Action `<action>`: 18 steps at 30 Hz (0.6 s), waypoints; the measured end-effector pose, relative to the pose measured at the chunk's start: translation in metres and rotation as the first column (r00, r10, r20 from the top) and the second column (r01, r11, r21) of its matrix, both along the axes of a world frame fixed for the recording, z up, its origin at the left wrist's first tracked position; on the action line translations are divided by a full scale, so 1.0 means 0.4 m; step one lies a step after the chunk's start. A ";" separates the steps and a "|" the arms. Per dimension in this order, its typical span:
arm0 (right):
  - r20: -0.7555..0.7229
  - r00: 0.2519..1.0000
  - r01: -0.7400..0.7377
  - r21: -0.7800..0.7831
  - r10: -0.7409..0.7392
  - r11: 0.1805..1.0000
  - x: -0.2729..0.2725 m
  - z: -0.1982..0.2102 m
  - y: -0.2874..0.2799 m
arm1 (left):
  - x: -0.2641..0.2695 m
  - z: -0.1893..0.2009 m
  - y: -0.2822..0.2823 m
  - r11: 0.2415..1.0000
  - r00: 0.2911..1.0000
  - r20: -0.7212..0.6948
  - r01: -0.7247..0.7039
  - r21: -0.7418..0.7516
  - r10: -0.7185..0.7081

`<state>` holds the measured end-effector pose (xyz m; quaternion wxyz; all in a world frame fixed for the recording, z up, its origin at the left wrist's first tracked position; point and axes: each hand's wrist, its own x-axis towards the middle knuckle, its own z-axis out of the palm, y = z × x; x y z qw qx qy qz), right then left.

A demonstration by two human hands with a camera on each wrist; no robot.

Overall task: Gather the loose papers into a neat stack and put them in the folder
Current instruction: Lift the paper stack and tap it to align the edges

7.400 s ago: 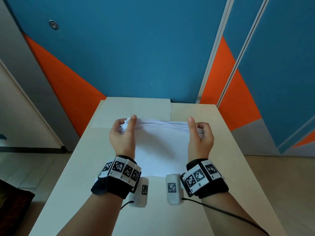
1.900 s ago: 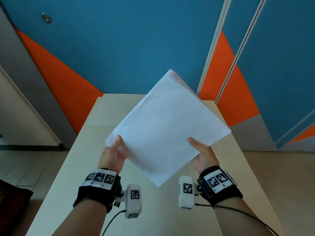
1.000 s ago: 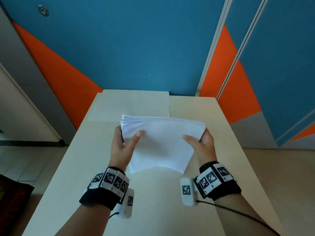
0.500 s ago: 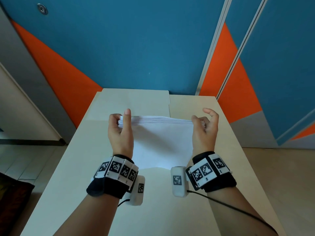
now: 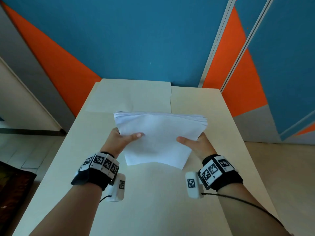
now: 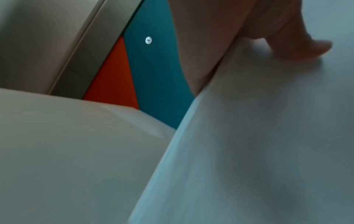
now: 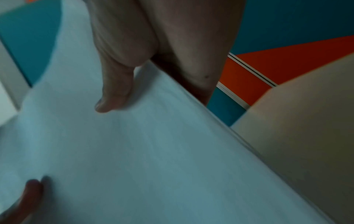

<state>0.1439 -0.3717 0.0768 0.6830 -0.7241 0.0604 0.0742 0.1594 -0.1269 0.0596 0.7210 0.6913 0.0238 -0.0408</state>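
Half a second ago we had both hands upright at the far corners of the sheets, tapping the edges square; now we have slid back to the side edges and tilted the pile up toward us.

From the head view, our left hand (image 5: pixel 120 141) and right hand (image 5: pixel 196 143) each pinch the stack of white loose papers (image 5: pixel 160 133) at centre frame, thumb on top and fingers hidden beneath. Holding both sides keeps the sheets from fanning, though the far edge at the upper right of the pile looks slightly stepped. The cream manila folder (image 5: pixel 129 96) lies closed and flat in the upper middle of the frame, just beyond the pile on the pale beige table (image 5: pixel 153 201). We judge the squaring nearly done; the closed cover stands in the way and one hand must free itself to open it.

From the left wrist view, our thumb presses the top sheet at the upper right, with papers filling the lower right.

From the right wrist view, our thumb bears down at upper centre, and the other hand's thumb shows at the lower left corner.
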 end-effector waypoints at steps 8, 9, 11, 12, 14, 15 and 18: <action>-0.125 0.990 -0.068 -0.080 0.058 0.994 0.021 -0.076 -0.013 | 0.010 -0.089 -0.005 0.997 0.978 -0.196 -0.065 0.050 0.074; -0.125 0.989 -0.092 -0.055 0.085 0.994 0.031 -0.071 -0.021 | 0.017 -0.083 -0.004 0.997 0.980 -0.186 -0.069 0.045 0.077; -0.145 0.981 -0.128 0.005 0.127 0.992 0.046 -0.065 -0.033 | 0.027 -0.067 -0.003 0.997 0.983 -0.171 -0.066 0.028 0.070; -0.168 0.976 -0.134 0.027 0.136 0.991 0.055 -0.067 -0.037 | 0.030 -0.060 -0.005 0.998 0.985 -0.165 -0.056 0.020 0.058; -0.202 0.967 -0.150 0.041 0.155 0.988 0.067 -0.069 -0.041 | 0.031 -0.048 -0.011 1.000 0.988 -0.155 -0.018 0.025 0.022; -0.207 0.964 -0.161 0.051 0.168 0.986 0.071 -0.069 -0.042 | 0.031 -0.042 -0.011 1.000 0.988 -0.153 0.007 0.030 -0.003; -0.194 0.957 -0.198 0.098 0.214 0.975 0.088 -0.074 -0.044 | 0.029 -0.038 -0.004 0.999 0.986 -0.156 0.052 -0.004 -0.052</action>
